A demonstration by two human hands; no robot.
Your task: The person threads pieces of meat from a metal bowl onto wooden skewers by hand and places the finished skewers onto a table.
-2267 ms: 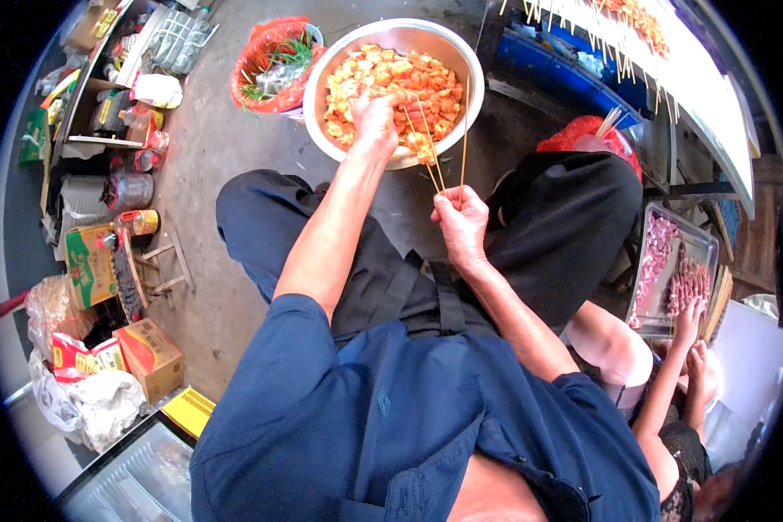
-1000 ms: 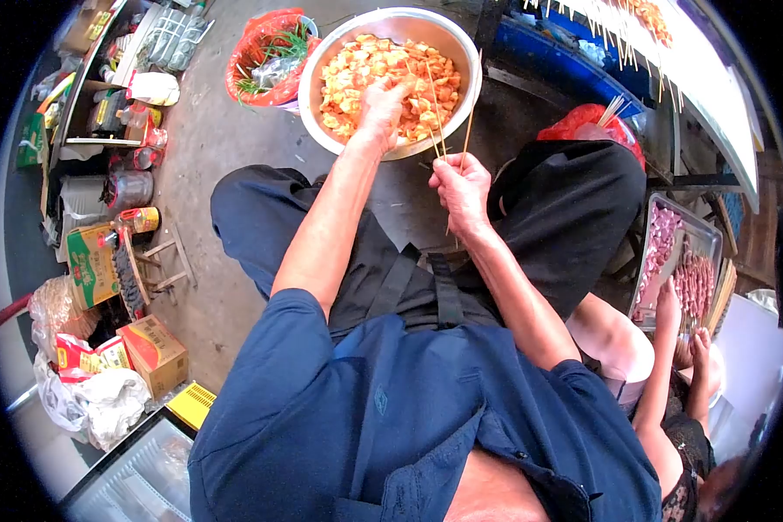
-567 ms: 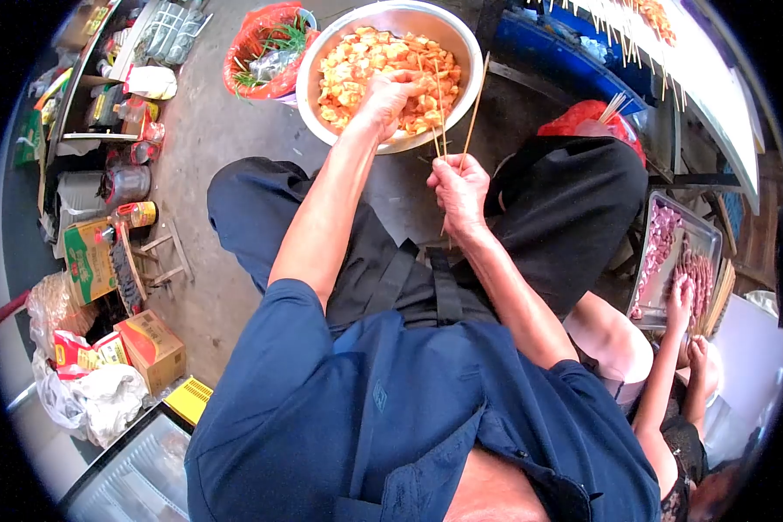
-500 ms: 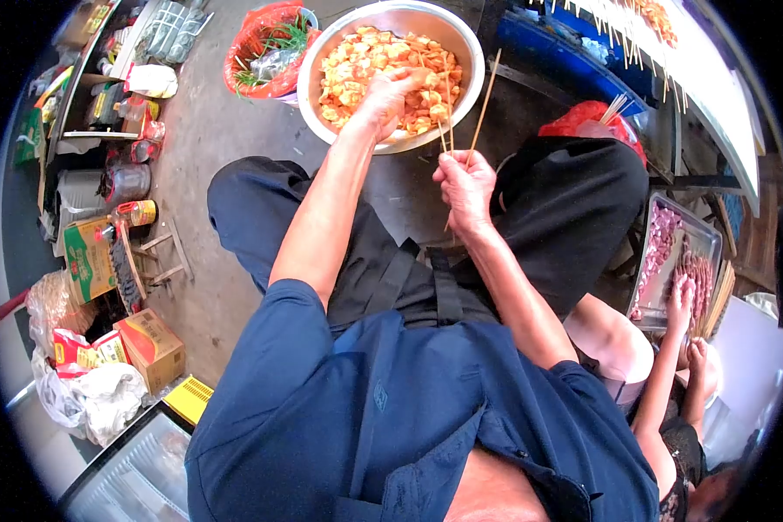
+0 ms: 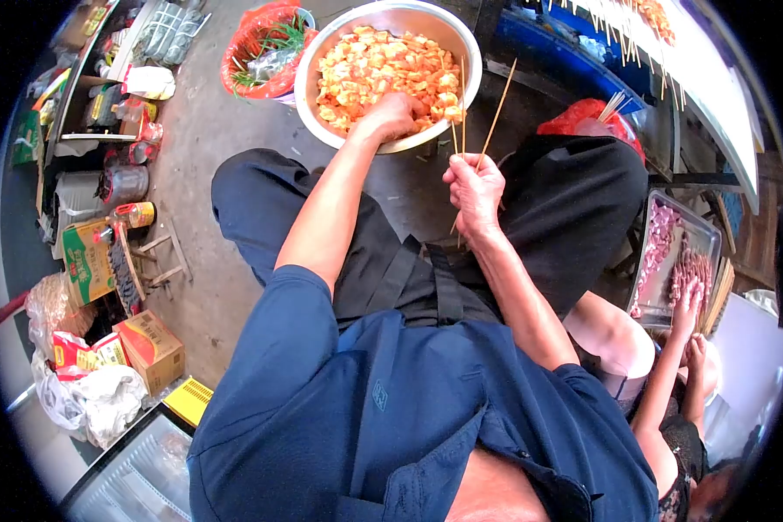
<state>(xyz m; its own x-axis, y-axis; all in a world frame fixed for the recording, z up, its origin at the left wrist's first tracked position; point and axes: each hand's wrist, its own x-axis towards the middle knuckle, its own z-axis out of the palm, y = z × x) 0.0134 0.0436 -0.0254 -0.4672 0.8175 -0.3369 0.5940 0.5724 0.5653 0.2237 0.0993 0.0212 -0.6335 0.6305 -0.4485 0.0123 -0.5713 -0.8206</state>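
Note:
A wide metal basin [image 5: 471, 54] holds a heap of orange-coated, meat-like chunks [image 5: 365, 65]. My left hand [image 5: 393, 117] is down in the basin at its near side, fingers curled among the chunks and fingertips hidden. Just outside the near right rim, my right hand [image 5: 476, 190] is closed round thin bamboo skewers [image 5: 499, 106]. They point up and away, fanned apart. An orange chunk [image 5: 452, 114] sits at one skewer, by the basin's rim; I cannot tell whether it is threaded on.
A red-lined bucket [image 5: 239, 54] with greens stands left of the basin. At right, a co-worker's hand [image 5: 689, 304] touches meat skewers in a metal tray [image 5: 644, 317]. A white table [image 5: 713, 104] edges the upper right. Boxes and jars line the left, near a small wooden stool [image 5: 178, 252].
My left hand has moved down from beside the skewers into the near part of the chunks. My right hand has shifted slightly right and nearer to me, still holding the skewers.

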